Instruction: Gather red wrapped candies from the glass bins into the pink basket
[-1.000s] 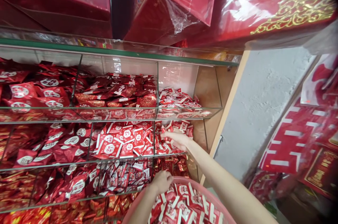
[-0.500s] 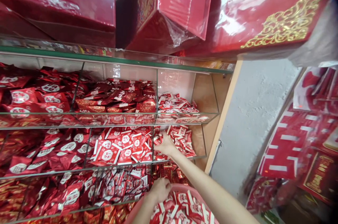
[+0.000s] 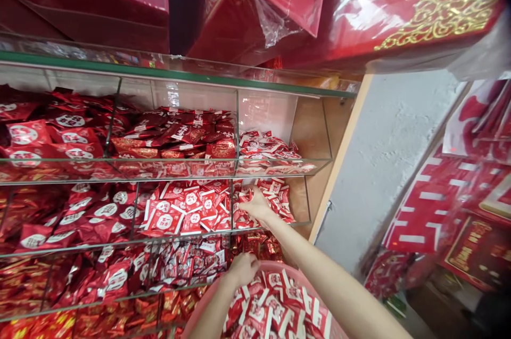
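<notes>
In the head view, my left hand is closed over the far rim of a round pink basin, its fingers partly hidden from me. Small red-and-white candy packets fill the basin. My right hand reaches over the glass front of a shelf compartment at the right end, among similar red-and-white packets. Its thumb and fingers stand apart at the packets, and I see nothing clearly held between them.
Glass dividers split the shelves into compartments of red packets. Large wrapped red boxes overhang the top glass shelf. A wooden side panel and grey wall stand to the right, with red packaged goods hanging beyond.
The view has tipped down slightly, so shelves and hands appear higher and more of the basin shows. My right hand stays in the same compartment, and my left hand stays at the rim.
</notes>
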